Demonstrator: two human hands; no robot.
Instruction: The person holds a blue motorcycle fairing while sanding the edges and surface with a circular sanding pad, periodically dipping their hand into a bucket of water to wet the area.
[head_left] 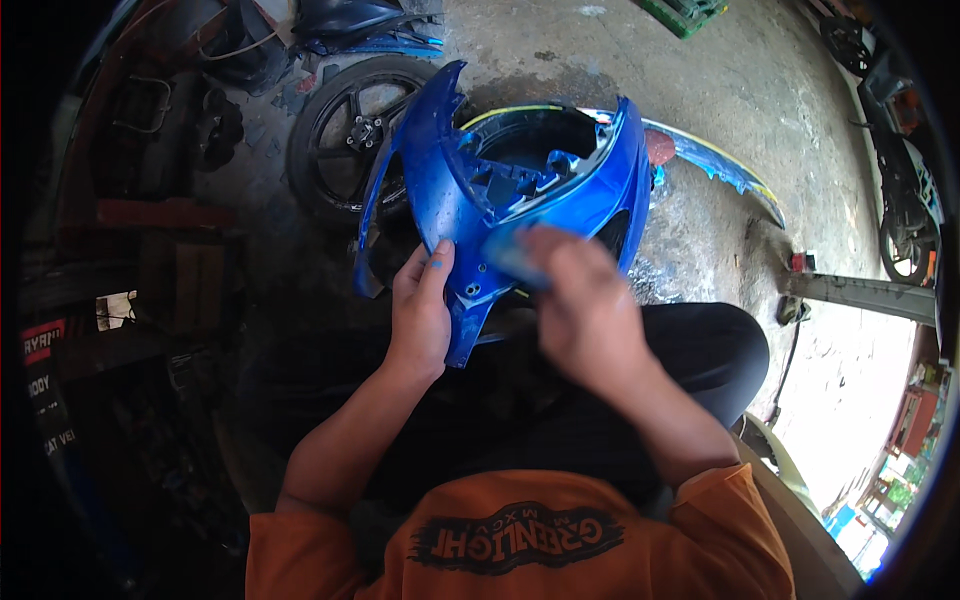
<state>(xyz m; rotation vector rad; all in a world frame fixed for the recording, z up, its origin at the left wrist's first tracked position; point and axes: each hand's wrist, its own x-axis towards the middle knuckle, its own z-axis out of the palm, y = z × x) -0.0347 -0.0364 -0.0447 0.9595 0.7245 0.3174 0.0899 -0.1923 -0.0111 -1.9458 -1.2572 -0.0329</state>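
A blue motorcycle fairing (432,195), with a round opening and several small holes, is held up in front of my lap. My left hand (420,315) grips its lower left edge, the thumb lying on the painted face. My right hand (588,300) is smeared by motion at the centre of the fairing. Under its fingers is a light-blue pad (508,256), pressed to the surface; its exact kind is too blurred to tell. Behind the fairing on the right, a curved panel (722,160) with yellow and blue edges is partly hidden.
A black spoked wheel (330,150) lies on the concrete floor (570,45) behind the fairing. Dark motorcycle parts (365,25) lie at the far left, a green crate (685,12) at the far edge. Motorcycles (905,200) and a grey beam (865,296) are on the right.
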